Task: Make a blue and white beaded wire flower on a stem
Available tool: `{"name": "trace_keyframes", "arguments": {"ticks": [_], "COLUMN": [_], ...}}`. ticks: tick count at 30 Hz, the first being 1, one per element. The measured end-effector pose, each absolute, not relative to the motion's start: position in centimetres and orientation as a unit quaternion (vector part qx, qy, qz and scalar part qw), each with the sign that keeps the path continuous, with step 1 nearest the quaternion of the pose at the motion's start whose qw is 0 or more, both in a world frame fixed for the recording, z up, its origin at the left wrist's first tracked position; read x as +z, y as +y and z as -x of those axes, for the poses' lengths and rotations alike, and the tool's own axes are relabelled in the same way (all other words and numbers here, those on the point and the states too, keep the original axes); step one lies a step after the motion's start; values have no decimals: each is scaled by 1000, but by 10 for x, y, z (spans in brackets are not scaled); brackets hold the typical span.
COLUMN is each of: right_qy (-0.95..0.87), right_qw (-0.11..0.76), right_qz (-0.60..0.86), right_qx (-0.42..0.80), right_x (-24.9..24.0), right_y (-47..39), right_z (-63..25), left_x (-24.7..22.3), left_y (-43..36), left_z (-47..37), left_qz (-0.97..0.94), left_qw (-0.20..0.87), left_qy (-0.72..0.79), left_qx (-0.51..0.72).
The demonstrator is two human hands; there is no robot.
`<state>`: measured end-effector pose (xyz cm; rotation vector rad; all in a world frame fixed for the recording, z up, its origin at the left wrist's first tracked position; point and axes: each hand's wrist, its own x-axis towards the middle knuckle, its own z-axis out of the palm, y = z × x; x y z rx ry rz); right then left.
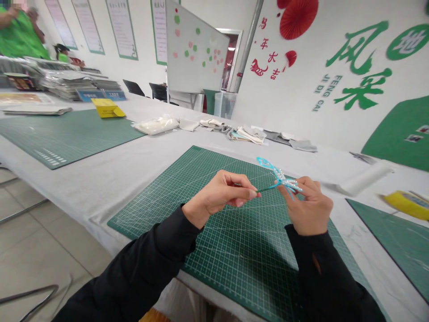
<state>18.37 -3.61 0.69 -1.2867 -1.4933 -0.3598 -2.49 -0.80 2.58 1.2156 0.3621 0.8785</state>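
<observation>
A light-blue looped ornament with rows of white beads [281,178] is held above the green gridded cutting mat [234,259]. Its thin stem, blue near the ornament and dark green at the tip, points left. My left hand [228,191] pinches the stem's tip between thumb and finger. At the ornament's base, my right hand [310,205] has its fingers closed on the beaded part from the right. Some of the right fingertips are hidden behind the ornament.
Behind the mat lie a plastic bag [157,125] and fabric pieces [248,134]. Another mat [67,134] with a yellow card [107,108] is at left. At right are a mat [395,241] and a yellow object [407,205]. A person in green [22,33] stands far left.
</observation>
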Motion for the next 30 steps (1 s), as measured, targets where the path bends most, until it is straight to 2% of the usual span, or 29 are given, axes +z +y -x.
{"name": "trace_keyframes", "arguments": {"ticks": [16, 24, 30], "right_qy": [-604, -635, -684], "right_qw": [572, 546, 515], "right_qz": [532, 510, 438], "right_qx": [-157, -196, -275], "right_x": [20, 27, 30], "right_y": [-46, -55, -62], "right_z": [-181, -174, -174], "left_x": [28, 27, 25], "left_y": [-2, 2, 4], "left_z": [22, 22, 21], "left_qz": [-451, -400, -384], "left_qw": [711, 712, 714], "left_qy": [220, 253, 268], "left_qx": [492, 519, 521]}}
